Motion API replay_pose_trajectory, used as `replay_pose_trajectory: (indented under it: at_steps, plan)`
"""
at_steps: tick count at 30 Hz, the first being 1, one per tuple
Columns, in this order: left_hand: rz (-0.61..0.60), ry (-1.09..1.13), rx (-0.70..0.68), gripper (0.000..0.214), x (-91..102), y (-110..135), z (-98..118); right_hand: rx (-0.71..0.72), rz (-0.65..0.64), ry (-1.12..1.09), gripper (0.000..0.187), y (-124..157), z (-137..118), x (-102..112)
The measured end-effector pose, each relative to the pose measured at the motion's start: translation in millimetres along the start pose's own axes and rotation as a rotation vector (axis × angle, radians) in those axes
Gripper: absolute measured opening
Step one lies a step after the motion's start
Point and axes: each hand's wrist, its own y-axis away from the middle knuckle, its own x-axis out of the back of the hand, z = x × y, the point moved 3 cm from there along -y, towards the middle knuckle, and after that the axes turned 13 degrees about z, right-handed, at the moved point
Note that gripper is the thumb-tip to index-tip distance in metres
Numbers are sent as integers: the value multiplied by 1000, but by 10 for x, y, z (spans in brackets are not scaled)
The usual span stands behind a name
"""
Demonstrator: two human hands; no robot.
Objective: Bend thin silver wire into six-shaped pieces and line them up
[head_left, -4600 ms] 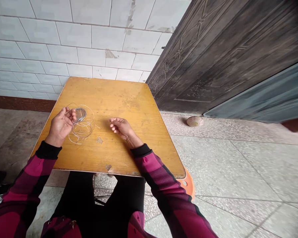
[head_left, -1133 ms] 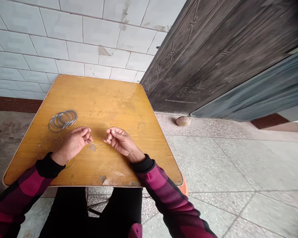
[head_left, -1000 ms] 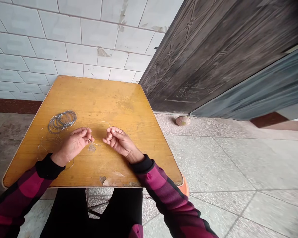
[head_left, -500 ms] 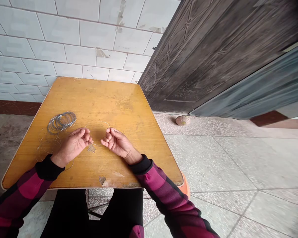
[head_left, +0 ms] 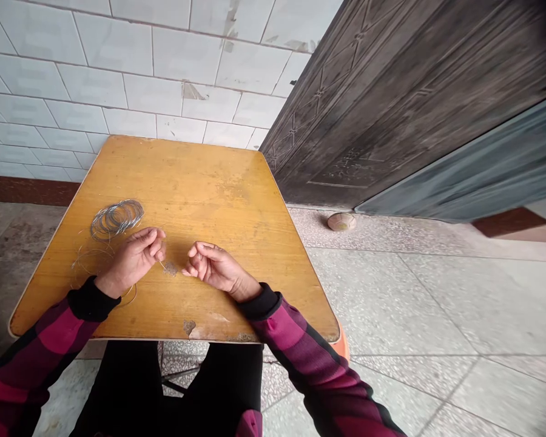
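Note:
My left hand (head_left: 134,258) is closed in a pinch over the left part of the table, with a short end of thin wire (head_left: 162,265) showing below its fingers. Opposite it, my right hand (head_left: 216,267) pinches too, and a tiny bright piece of wire shows at its fingertips. A gap separates the two hands; whether one strand spans it I cannot tell. Just beyond my left hand lies a coil of silvery wire (head_left: 113,220). Thin loose wire loops (head_left: 91,250) spread beside and partly under my left wrist.
The wooden table (head_left: 200,194) has worn patches and stands against a white tiled wall (head_left: 118,54). A dark carved door (head_left: 368,121) is to the right, with a rounded stone-like object (head_left: 341,221) on the floor near it. An orange edge (head_left: 341,345) shows beneath the table's right corner.
The wire arcs seen above and between my hands no longer show clearly. My left hand has turned slightly, its fingers curling more. The whole view has shifted a little.

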Motion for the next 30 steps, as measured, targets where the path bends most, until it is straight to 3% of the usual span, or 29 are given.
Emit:
replay_pose_trajectory:
  at_steps: [7,18,25,30]
  plan:
    - [62,50,50,12,-12,-7,-6,-53,-15,66,24,0,66,-14]
    - [220,316,329,12,-25,-44,30,-85,4,32,22,-24,130,-26]
    - [221,252,276,17,-68,-62,85,-74,-24,77,24,-35,169,-29]
    - [192,148,327,15,-104,-68,83,-135,-106,101,27,-21,214,-25]
